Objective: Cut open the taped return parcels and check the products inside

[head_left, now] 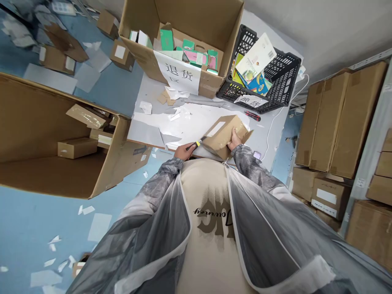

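My left hand is closed around a black and yellow utility knife, its front end close to the left side of a small brown cardboard box. Whether the blade touches the cardboard I cannot tell. The box sits tilted at the table's near edge, with a white label on its upper face and a flap sticking out on the right. My right hand grips the box at its right side, thumb on top. Torn paper scraps lie on the white table beyond the knife.
A large carton of green and pink boxes and a black crate with books stand at the back. A red and black cutter lies near the crate. Left is an open carton with smaller boxes; right are stacked cartons.
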Demonstrator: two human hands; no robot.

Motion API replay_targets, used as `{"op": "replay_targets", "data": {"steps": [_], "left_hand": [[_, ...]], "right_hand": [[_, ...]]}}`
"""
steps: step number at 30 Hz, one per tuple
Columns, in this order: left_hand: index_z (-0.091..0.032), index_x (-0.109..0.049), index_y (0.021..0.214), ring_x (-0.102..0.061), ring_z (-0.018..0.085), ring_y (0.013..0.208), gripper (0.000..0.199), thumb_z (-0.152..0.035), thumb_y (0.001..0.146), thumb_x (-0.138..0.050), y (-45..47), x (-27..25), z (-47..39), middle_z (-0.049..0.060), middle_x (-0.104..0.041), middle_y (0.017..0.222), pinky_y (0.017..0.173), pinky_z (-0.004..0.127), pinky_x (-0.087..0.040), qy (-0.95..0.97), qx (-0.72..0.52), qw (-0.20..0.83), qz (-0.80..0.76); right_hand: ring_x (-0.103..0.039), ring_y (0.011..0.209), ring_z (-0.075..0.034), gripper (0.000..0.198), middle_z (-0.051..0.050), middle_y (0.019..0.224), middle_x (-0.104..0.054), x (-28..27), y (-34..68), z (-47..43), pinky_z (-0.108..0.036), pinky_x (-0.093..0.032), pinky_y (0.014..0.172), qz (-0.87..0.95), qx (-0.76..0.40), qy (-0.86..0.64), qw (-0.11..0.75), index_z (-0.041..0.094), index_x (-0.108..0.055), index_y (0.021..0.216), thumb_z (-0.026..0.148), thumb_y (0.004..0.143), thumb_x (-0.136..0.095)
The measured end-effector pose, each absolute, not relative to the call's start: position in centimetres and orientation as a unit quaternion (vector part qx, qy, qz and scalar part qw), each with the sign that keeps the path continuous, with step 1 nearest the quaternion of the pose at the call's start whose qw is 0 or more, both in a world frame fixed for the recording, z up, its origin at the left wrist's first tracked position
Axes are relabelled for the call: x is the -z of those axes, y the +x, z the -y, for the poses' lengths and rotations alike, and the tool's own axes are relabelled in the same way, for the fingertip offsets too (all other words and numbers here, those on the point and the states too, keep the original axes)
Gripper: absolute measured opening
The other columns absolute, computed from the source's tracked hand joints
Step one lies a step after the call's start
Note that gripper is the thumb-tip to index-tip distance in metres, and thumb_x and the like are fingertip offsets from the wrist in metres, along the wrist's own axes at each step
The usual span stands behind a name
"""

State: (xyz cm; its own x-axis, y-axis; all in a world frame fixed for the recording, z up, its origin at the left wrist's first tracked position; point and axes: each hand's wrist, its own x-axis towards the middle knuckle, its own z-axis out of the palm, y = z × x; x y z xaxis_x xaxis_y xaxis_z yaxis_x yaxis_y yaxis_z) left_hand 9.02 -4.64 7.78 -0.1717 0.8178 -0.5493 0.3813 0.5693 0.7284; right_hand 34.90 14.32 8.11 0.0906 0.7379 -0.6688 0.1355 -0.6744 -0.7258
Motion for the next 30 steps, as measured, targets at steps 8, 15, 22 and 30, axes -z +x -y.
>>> {"op": "replay_targets", "data": {"steps": [8, 15, 22, 30], "left_hand": [[-0.020, -0.082, 0.168, -0.068, 0.019, 0.061, 0.081, -0.080, 0.121, -0.055, 8.4, -6.1, 5.2, 0.003, -0.078, 0.079, 0.066, 0.029, -0.060, 0.325, -0.270, 0.488, -0.764], [-0.021, -0.082, 0.167, -0.067, 0.020, 0.059, 0.076, -0.073, 0.123, -0.050, 7.3, -4.4, 6.1, 0.002, -0.080, 0.081, 0.062, 0.029, -0.057, 0.296, -0.277, 0.482, -0.776], [-0.019, -0.083, 0.167, -0.070, 0.020, 0.062, 0.077, -0.074, 0.123, -0.051, 6.2, -3.7, 7.3, 0.002, -0.084, 0.084, 0.072, 0.030, -0.061, 0.332, -0.270, 0.473, -0.770], [-0.017, -0.088, 0.159, -0.079, 0.026, 0.089, 0.072, -0.070, 0.124, -0.054, 4.6, -3.9, 6.8, 0.007, -0.087, 0.087, 0.090, 0.030, -0.060, 0.336, -0.283, 0.422, -0.793]], "right_hand": [[-0.077, 0.098, -0.021, 0.026, -0.001, 0.092, -0.076, -8.4, 32.2, -11.5, -0.035, -0.071, 0.097, 0.353, -0.630, -0.665, 0.190, 0.026, -0.066, 0.105, 0.049, 0.115, -0.058], [-0.078, 0.127, -0.036, 0.029, -0.022, 0.131, -0.087, -7.6, 30.9, -9.1, -0.044, -0.062, 0.115, 0.779, -0.269, -0.556, -0.106, 0.021, -0.087, 0.121, 0.036, 0.115, -0.063], [-0.058, 0.158, -0.053, 0.054, -0.032, 0.163, -0.071, -8.4, 26.1, -10.6, -0.065, -0.052, 0.129, 0.889, -0.161, -0.415, -0.106, 0.016, -0.075, 0.161, 0.052, 0.122, -0.063], [-0.040, 0.174, -0.054, 0.087, -0.031, 0.187, -0.053, -8.0, 24.7, -17.1, -0.083, -0.011, 0.149, 0.937, -0.171, -0.266, -0.150, 0.011, -0.054, 0.186, 0.039, 0.107, -0.077]]}}
